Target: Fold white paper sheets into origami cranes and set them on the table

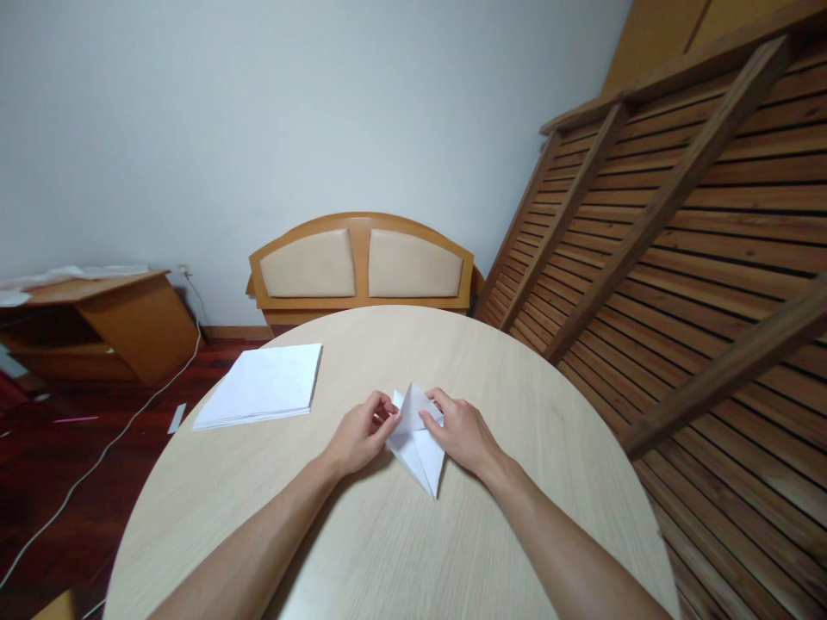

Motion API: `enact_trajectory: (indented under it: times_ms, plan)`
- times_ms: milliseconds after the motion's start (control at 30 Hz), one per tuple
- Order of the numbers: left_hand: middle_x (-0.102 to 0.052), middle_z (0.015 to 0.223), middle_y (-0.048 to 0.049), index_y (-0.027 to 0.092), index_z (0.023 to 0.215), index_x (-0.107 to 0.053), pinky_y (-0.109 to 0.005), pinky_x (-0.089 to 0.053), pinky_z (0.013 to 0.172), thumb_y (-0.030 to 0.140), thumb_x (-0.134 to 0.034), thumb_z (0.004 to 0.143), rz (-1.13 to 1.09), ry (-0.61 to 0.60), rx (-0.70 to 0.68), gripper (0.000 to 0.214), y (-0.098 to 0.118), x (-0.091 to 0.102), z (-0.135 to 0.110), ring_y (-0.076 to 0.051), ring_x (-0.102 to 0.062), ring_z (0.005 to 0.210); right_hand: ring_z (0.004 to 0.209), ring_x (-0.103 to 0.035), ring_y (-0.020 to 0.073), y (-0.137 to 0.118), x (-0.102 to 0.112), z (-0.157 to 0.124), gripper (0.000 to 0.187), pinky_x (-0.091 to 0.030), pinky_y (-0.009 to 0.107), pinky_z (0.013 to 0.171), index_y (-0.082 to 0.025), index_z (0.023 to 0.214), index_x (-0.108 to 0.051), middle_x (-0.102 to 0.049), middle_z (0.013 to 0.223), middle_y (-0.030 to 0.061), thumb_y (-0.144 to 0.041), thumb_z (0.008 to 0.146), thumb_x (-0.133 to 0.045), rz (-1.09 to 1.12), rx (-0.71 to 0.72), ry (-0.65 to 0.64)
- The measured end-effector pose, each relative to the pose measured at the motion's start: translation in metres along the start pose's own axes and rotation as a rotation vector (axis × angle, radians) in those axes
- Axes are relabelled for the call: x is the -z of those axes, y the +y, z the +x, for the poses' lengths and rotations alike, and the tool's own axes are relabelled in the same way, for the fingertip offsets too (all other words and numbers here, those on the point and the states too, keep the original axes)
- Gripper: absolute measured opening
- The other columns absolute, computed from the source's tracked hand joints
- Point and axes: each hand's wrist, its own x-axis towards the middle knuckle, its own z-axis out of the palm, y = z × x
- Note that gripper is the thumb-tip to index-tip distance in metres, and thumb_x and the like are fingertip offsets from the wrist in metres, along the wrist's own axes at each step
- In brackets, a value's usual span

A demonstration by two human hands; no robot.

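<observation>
A folded sheet of white paper [417, 448] sits between my hands over the round table [504, 525]. Its lower end narrows to a point toward me, with creases running down it, and a pointed flap stands up at the top. My left hand [365, 433] pinches the paper's left edge between thumb and curled fingers. On the other side, my right hand [463, 430] grips the right edge, thumb on the near face and fingers around the back. The fingertips behind the paper are partly hidden.
A stack of white paper [264, 383] lies on the table's left side. Beyond the table stands a wooden headboard [362, 258] against the wall. A slatted wooden frame [678, 232] leans at the right. At the left are a low cabinet [129, 327] and a white cable [122, 435] on the floor.
</observation>
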Motion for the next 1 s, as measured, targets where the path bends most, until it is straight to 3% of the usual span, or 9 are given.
enact_trajectory:
  times_ms: [267, 400, 667, 1000]
  plan:
    - [-0.067, 0.081, -0.0031, 0.018, 0.089, -0.065, -0.026, -0.045, 0.07, 0.04, -0.043, 0.1, 0.091, -0.042, -0.031, 0.033, 0.0, 0.001, 0.002, -0.016, -0.06, 0.075, 0.08, -0.07, 0.0199, 0.004, -0.003, 0.001, 0.016, -0.041, 0.026, 0.067, -0.025, 0.11, -0.059, -0.074, 0.091, 0.0025, -0.03, 0.095, -0.054, 0.03, 0.039, -0.012]
    - [-0.069, 0.087, -0.0032, 0.019, 0.096, -0.065, -0.025, -0.045, 0.066, 0.036, -0.05, 0.097, 0.077, -0.055, -0.022, 0.023, -0.001, 0.001, 0.002, -0.016, -0.062, 0.075, 0.085, -0.071, 0.0215, 0.007, -0.005, 0.002, 0.02, -0.043, 0.027, 0.069, -0.025, 0.114, -0.058, -0.074, 0.095, 0.0034, -0.029, 0.095, -0.055, 0.041, 0.044, -0.003]
    - [-0.069, 0.086, -0.0025, 0.02, 0.104, -0.065, -0.025, -0.046, 0.065, 0.032, -0.055, 0.094, 0.12, -0.049, -0.013, 0.019, -0.004, 0.001, 0.0, -0.015, -0.062, 0.071, 0.097, -0.071, 0.0248, 0.013, -0.01, 0.003, 0.035, -0.046, 0.03, 0.077, -0.024, 0.129, -0.052, -0.074, 0.104, 0.0081, -0.032, 0.095, -0.054, 0.049, 0.044, 0.005]
    - [-0.068, 0.084, -0.0009, 0.021, 0.106, -0.064, -0.027, -0.047, 0.068, 0.034, -0.056, 0.093, 0.188, -0.055, -0.054, 0.02, 0.0, 0.005, -0.001, -0.014, -0.062, 0.07, 0.087, -0.07, 0.023, 0.015, -0.01, 0.001, 0.065, -0.046, 0.028, 0.074, -0.025, 0.143, -0.041, -0.073, 0.106, 0.0074, -0.027, 0.084, -0.066, 0.05, 0.06, -0.035]
